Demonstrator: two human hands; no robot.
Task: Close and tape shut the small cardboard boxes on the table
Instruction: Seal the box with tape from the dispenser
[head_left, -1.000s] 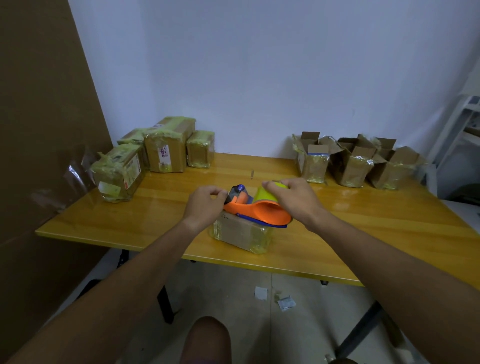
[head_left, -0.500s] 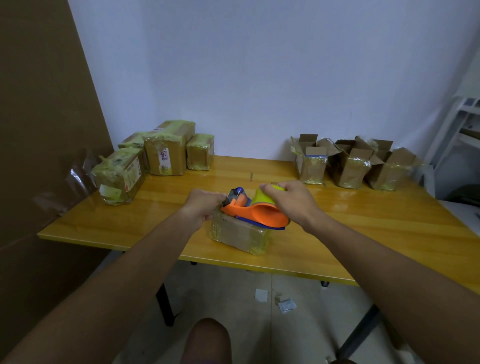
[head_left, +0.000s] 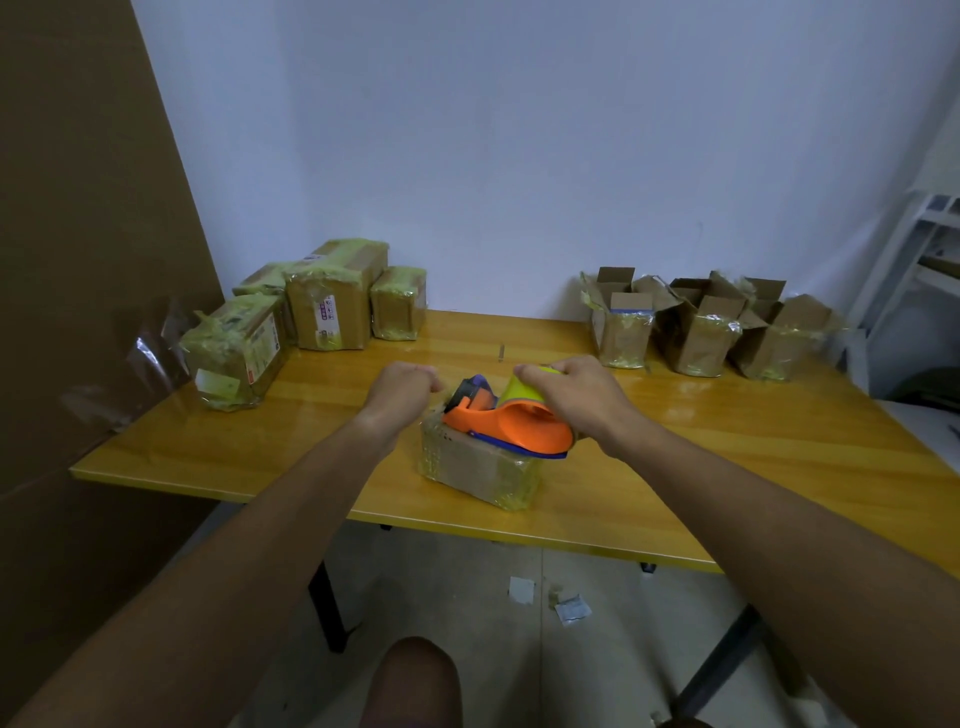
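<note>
A small closed cardboard box, wrapped in yellowish tape, lies near the table's front edge. An orange tape dispenser with a yellow-green tape roll rests on top of it. My right hand grips the dispenser around the roll. My left hand sits at the box's far left corner with curled fingers, apparently holding the tape end or box edge; what it pinches is hidden. Three open boxes with raised flaps stand at the back right. Several taped boxes are stacked at the back left.
The yellow wooden table stands against a white wall. A large brown cardboard sheet leans at the left. A white shelf frame is at the right. Paper scraps lie on the floor below.
The view has tilted up slightly. My left hand has slid a little left along the box corner while the dispenser stays on the box under my right hand.
</note>
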